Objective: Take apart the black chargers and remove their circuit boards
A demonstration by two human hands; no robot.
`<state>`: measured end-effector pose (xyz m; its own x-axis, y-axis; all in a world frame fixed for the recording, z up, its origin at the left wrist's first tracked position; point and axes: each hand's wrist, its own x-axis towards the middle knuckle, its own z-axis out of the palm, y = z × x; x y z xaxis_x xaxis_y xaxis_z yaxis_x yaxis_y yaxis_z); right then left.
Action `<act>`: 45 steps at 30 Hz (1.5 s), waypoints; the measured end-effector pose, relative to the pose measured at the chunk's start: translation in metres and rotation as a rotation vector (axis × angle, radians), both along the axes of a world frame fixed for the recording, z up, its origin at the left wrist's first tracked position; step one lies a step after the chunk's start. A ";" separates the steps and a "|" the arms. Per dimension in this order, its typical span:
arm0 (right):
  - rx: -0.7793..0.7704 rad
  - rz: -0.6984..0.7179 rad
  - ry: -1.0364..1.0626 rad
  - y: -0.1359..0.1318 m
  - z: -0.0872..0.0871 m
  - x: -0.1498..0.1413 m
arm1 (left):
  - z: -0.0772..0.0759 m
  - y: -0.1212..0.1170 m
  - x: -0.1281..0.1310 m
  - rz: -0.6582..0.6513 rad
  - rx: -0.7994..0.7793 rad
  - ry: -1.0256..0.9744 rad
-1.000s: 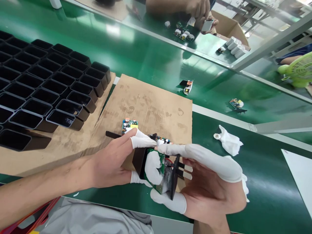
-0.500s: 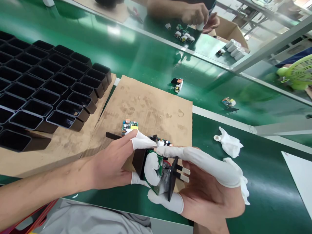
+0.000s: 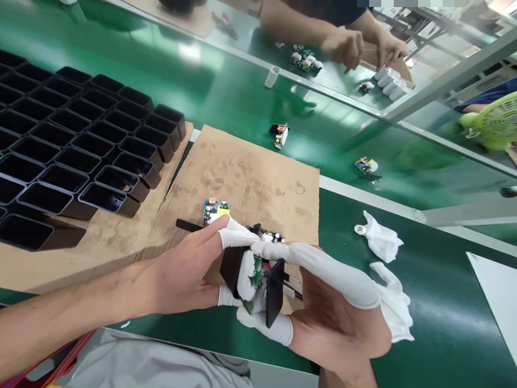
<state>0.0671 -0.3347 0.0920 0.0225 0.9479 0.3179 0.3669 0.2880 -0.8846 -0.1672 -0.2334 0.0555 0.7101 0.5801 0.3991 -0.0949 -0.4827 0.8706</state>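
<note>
My left hand (image 3: 183,269), with white finger cots on its thumb and finger, is closed round a black plastic case (image 3: 229,269) with its mouth facing right. In my right hand (image 3: 335,293), also in white finger cots, a green circuit board (image 3: 257,268) bearing white glue is pinched by its edges. The board sits partly inside the case. On the board's outer end is a black end plate (image 3: 275,293) with metal plug pins pointing right. Behind my fingers lie another circuit board (image 3: 218,207) and a partly hidden one (image 3: 271,236).
Rows of empty black cases (image 3: 76,145) stand on the left. A cardboard sheet (image 3: 250,167) lies ahead. Circuit boards (image 3: 281,134) and a white case (image 3: 272,77) lie on the green belt. Crumpled white gloves (image 3: 382,237) lie right. Across from me are a co-worker's hands (image 3: 343,48).
My right hand has moved left, and the board sits deeper in the case. Boards on the belt have shifted left. A white case now lies there, and the co-worker's hands have moved right.
</note>
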 end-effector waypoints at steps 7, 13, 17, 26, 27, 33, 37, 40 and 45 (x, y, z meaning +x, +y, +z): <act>0.142 0.073 0.021 0.010 0.009 -0.016 | -0.003 0.000 0.003 0.004 -0.042 -0.060; 0.121 0.069 -0.080 0.018 0.006 -0.012 | -0.008 0.000 0.005 -0.036 -0.181 -0.068; 0.129 0.104 -0.121 0.019 0.001 -0.006 | -0.008 -0.002 0.008 -0.025 -0.305 -0.067; 0.129 0.110 -0.063 0.016 0.010 -0.013 | 0.002 -0.016 0.011 0.017 -0.541 -0.199; 0.136 0.111 -0.030 0.015 0.013 -0.017 | 0.006 -0.018 0.011 0.019 -0.528 -0.215; 0.191 -0.021 0.171 -0.001 0.027 -0.048 | 0.024 -0.035 0.004 0.061 -0.418 -0.317; 0.193 -0.121 0.230 -0.014 0.024 -0.071 | 0.024 -0.046 -0.010 0.150 -0.388 -0.319; 0.200 -0.134 0.254 -0.023 0.020 -0.086 | 0.020 -0.054 -0.021 0.174 -0.332 -0.331; 0.225 -0.118 0.249 -0.037 0.020 -0.104 | 0.013 -0.068 -0.034 0.190 -0.242 -0.399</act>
<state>-0.0366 -0.3716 0.1115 0.2305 0.8410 0.4894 0.1899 0.4544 -0.8703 -0.2012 -0.3018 0.0682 0.4029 0.7934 0.4563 -0.3731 -0.3129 0.8734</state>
